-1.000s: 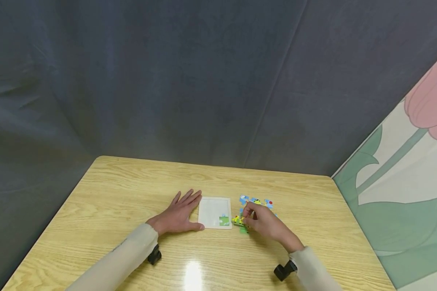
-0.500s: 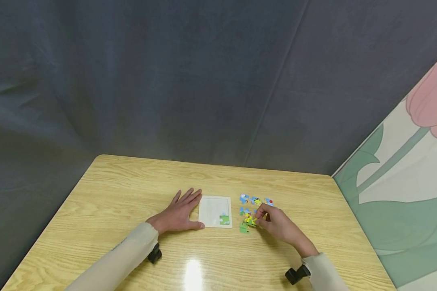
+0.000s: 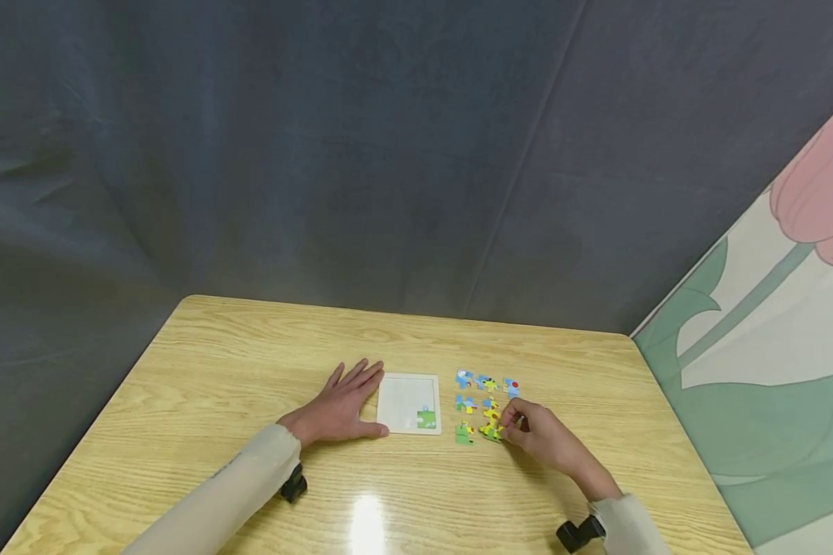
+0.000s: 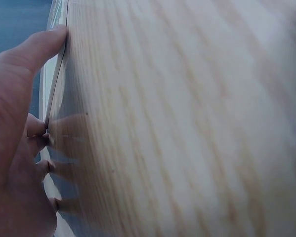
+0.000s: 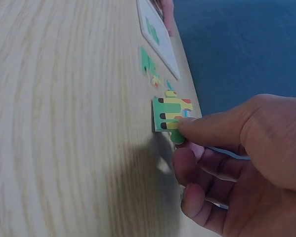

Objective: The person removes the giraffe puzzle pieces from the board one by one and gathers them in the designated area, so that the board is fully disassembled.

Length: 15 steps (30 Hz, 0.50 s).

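My right hand (image 3: 543, 436) pinches a yellow-and-green jigsaw piece (image 3: 490, 432) between thumb and fingers, low over the table right of the puzzle tray. In the right wrist view this jigsaw piece (image 5: 168, 112) shows yellow legs with dark hooves on green, tilted up off the wood. The white square puzzle tray (image 3: 401, 395) lies flat, with one green piece (image 3: 426, 419) in its near right corner. Along the tray's left edge rests my left hand (image 3: 336, 410), fingers spread, thumb and fingertips touching the frame. In the left wrist view, that thumb (image 4: 36, 49) meets the edge.
Several loose jigsaw pieces lie in rough rows right of the tray, among them a blue one with a red spot (image 3: 511, 387) and a green one (image 3: 463, 434). The wooden table (image 3: 264, 339) ends at a dark curtain (image 3: 319, 154) behind.
My right hand has moved right with the pinched jigsaw piece, from beside the tray's right edge to the right side of the loose pieces. The left hand and tray have stayed put.
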Each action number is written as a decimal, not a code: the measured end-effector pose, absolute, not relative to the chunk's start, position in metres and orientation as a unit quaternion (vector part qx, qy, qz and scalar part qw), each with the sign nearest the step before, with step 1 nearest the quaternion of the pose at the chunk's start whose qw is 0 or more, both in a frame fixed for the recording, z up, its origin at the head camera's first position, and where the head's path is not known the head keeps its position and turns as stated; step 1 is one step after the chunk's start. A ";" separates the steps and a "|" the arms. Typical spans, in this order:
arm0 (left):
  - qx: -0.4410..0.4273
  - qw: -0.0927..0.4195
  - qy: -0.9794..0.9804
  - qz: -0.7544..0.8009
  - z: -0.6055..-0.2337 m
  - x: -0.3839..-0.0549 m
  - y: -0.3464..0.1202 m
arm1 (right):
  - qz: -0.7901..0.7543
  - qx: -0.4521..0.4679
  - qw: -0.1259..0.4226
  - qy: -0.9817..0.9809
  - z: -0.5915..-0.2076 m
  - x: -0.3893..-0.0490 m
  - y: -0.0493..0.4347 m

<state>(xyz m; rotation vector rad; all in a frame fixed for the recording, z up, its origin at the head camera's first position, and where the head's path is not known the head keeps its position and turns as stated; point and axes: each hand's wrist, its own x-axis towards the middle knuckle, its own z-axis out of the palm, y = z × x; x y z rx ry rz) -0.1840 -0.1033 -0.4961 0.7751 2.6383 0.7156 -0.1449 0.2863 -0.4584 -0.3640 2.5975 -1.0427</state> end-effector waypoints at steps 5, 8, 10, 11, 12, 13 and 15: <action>0.270 0.146 0.919 0.248 -0.498 -0.185 -0.104 | -0.359 -0.126 0.159 0.911 -0.462 -0.144 0.290; 0.269 0.146 0.919 0.250 -0.498 -0.185 -0.103 | -0.355 -0.131 0.153 0.913 -0.465 -0.144 0.292; 0.269 0.147 0.918 0.251 -0.498 -0.184 -0.103 | -0.352 -0.134 0.148 0.914 -0.468 -0.144 0.292; 0.269 0.148 0.918 0.251 -0.498 -0.184 -0.103 | -0.350 -0.134 0.146 0.915 -0.470 -0.144 0.291; 0.269 0.148 0.918 0.251 -0.498 -0.184 -0.103 | -0.347 -0.134 0.143 0.917 -0.472 -0.144 0.291; 0.269 0.148 0.918 0.251 -0.498 -0.184 -0.103 | -0.345 -0.134 0.139 0.918 -0.473 -0.144 0.290; 0.269 0.148 0.918 0.251 -0.498 -0.184 -0.103 | -0.340 -0.133 0.129 0.922 -0.473 -0.142 0.288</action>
